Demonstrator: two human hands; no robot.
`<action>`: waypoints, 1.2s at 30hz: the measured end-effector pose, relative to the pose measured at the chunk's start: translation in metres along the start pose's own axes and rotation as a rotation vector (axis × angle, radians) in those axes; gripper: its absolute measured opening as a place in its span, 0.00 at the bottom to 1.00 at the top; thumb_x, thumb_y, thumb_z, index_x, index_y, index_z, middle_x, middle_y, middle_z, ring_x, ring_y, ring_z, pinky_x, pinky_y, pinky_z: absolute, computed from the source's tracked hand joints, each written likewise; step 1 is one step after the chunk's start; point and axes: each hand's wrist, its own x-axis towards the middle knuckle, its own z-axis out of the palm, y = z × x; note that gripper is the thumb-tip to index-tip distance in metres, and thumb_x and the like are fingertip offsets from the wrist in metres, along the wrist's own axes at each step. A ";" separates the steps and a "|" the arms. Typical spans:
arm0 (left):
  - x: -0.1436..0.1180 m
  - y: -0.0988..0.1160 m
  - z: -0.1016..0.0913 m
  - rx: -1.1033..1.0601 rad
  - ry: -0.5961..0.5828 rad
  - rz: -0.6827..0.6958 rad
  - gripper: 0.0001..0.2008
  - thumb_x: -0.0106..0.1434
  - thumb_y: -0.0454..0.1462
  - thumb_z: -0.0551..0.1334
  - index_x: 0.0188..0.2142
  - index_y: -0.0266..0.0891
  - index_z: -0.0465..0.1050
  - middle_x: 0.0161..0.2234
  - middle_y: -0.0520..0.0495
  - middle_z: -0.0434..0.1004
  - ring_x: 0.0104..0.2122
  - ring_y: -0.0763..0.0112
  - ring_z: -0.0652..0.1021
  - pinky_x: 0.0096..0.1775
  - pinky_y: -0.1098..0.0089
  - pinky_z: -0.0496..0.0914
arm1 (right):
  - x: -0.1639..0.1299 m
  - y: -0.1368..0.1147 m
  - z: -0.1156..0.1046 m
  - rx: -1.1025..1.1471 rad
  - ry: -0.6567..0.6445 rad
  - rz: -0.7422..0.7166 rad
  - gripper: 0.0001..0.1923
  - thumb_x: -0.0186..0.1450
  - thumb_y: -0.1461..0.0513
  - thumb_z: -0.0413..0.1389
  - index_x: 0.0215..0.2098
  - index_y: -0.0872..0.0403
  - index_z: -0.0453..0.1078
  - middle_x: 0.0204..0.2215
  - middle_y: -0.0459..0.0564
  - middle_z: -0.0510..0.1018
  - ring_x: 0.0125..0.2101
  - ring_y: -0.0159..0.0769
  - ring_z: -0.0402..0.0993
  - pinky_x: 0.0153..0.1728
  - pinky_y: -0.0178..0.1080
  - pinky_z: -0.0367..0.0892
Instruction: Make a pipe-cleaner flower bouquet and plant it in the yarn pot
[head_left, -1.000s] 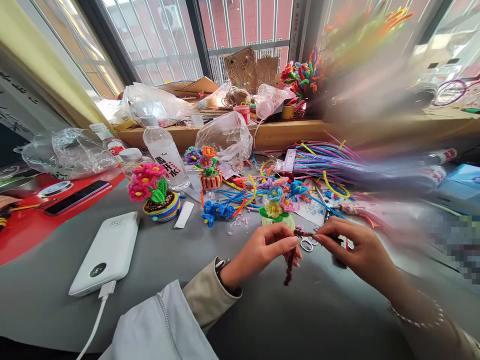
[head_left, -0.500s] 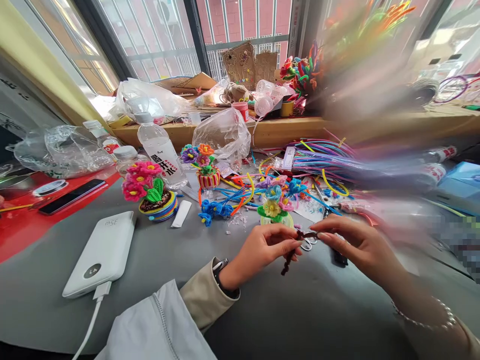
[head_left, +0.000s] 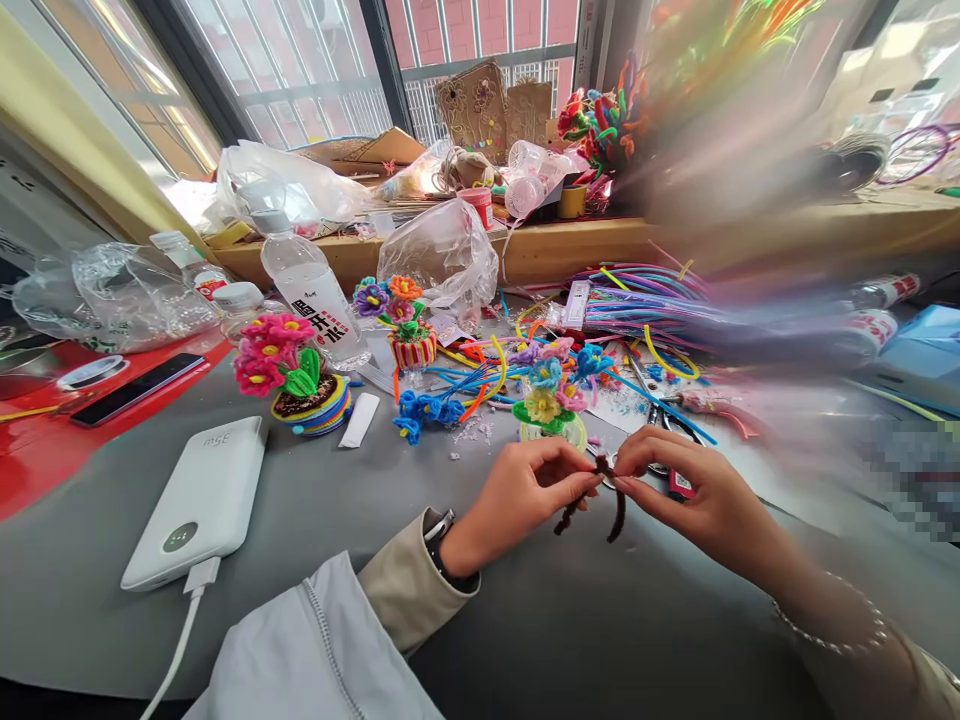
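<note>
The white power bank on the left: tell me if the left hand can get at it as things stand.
Probably yes, once freed. The left hand pinches the brown pipe cleaner with the right hand. Bare grey table lies between it and the power bank.

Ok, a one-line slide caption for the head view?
Left hand and right hand pinch a bent brown pipe cleaner above a grey table.

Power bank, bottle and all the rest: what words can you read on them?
"mSE": on the white power bank.
Big Chinese characters on the bottle label: too tilted to read surely.
Print on the red-capped tubes at right: blurred.
Tag on the pipe cleaner bundle: too small.
</note>
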 end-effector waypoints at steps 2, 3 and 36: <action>0.000 -0.001 0.000 0.132 0.040 0.042 0.09 0.53 0.40 0.59 0.26 0.34 0.67 0.21 0.52 0.69 0.21 0.77 0.72 0.25 0.76 0.66 | 0.000 0.000 0.002 -0.074 0.068 -0.043 0.04 0.60 0.64 0.51 0.27 0.53 0.64 0.27 0.48 0.71 0.29 0.32 0.69 0.30 0.35 0.65; 0.000 -0.002 0.001 0.190 0.059 0.062 0.09 0.54 0.39 0.59 0.25 0.35 0.66 0.20 0.52 0.68 0.20 0.78 0.71 0.24 0.76 0.65 | -0.001 0.000 0.002 -0.109 0.097 -0.070 0.03 0.60 0.65 0.51 0.28 0.53 0.64 0.28 0.48 0.71 0.29 0.32 0.69 0.31 0.35 0.65; -0.004 0.009 -0.005 -0.209 0.135 0.044 0.10 0.53 0.40 0.61 0.31 0.34 0.70 0.25 0.50 0.73 0.25 0.76 0.73 0.32 0.73 0.69 | 0.000 0.003 -0.006 0.183 -0.192 0.278 0.12 0.60 0.55 0.50 0.28 0.54 0.67 0.22 0.46 0.73 0.21 0.29 0.68 0.20 0.30 0.63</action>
